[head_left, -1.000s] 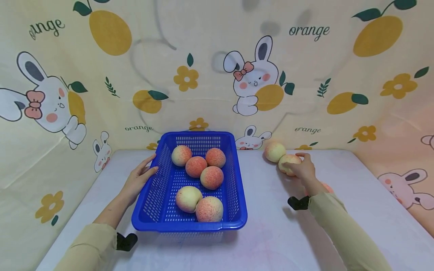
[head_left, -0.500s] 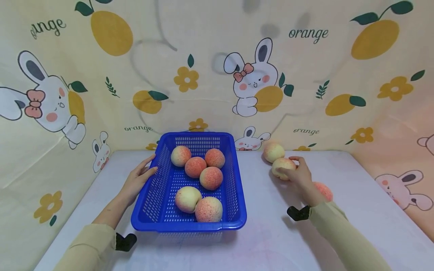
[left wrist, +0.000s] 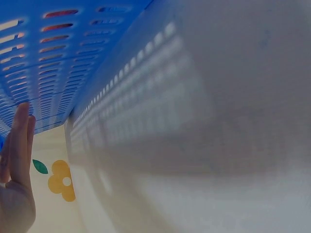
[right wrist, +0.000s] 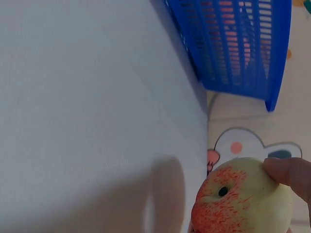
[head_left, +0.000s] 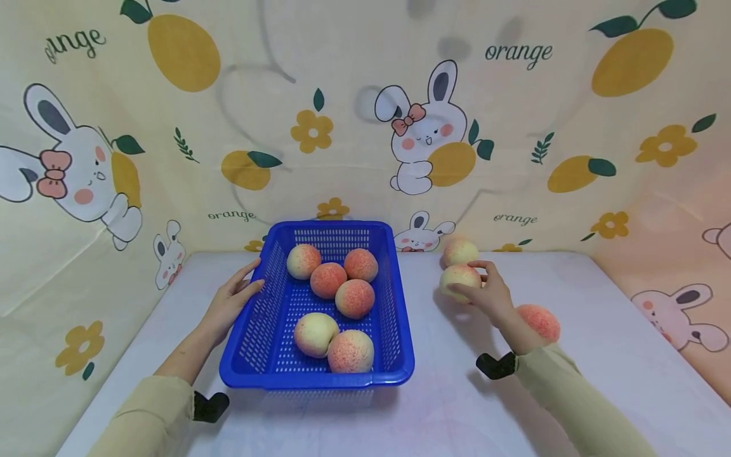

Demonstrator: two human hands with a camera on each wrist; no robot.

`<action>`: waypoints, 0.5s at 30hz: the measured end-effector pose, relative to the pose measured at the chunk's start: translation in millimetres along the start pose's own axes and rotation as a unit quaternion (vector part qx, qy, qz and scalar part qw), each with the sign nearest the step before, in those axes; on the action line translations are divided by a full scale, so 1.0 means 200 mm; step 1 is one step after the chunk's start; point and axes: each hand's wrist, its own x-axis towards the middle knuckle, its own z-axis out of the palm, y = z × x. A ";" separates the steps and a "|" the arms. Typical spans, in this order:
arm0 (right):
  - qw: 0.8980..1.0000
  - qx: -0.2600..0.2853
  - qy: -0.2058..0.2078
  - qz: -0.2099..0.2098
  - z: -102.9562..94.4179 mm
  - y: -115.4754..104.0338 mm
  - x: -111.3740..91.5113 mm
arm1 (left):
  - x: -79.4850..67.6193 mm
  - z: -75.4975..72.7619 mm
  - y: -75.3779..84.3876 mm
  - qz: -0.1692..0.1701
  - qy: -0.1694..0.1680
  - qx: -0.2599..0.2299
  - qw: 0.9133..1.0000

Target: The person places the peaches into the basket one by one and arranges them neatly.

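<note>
Pale surface (head_left: pixel 445 406), looks flat, so anything round dropped here could roll. Blue basket (head_left: pixel 316 381) stands on it; raised wall, so a carry kept too low could hit it and shove it. Left hand (head_left: pixel 230 306) rests on the basket's left side, fingers fairly straight, not wrapped round, so a bump might slide the basket from under it. Right hand (head_left: pixel 494 295): grip drawn in to fruit width, thumb and fingers pinching the held peach (head_left: pixel 459 282). That peach is right of the basket, apart from it, seemingly off the surface, though from here I can't see its underside. Round thing, fingertip hold: uneven pressure could let it twist or slip. Far peach (head_left: pixel 460 250) is just behind, touching or not unclear, could get nudged. Reddish peach (head_left: pixel 541 322) sits beside the right forearm (head_left: pixel 520 333); a backward swing might knock it. Six basket peaches (head_left: pixel 328 280) lie loose; a hard drop could scatter them.
</note>
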 end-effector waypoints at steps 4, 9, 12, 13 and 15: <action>1.000 0.003 -0.007 -0.015 0.03 -0.03 -0.01 | 0.00 0.00 0.00 0.000 -0.002 0.001 1.000; 0.999 0.010 -0.010 -0.033 0.05 -0.08 -0.04 | 0.00 0.00 0.00 0.000 -0.005 -0.006 1.000; 0.999 0.018 -0.014 -0.047 0.06 -0.11 -0.05 | 0.00 0.00 -0.01 0.000 -0.005 -0.008 1.000; 0.998 0.020 -0.016 -0.051 0.07 -0.12 -0.05 | 0.00 0.00 -0.01 -0.001 -0.005 -0.007 1.000; 0.998 0.020 -0.020 -0.061 0.07 -0.14 -0.05 | 0.00 0.00 -0.01 -0.001 -0.005 -0.007 1.000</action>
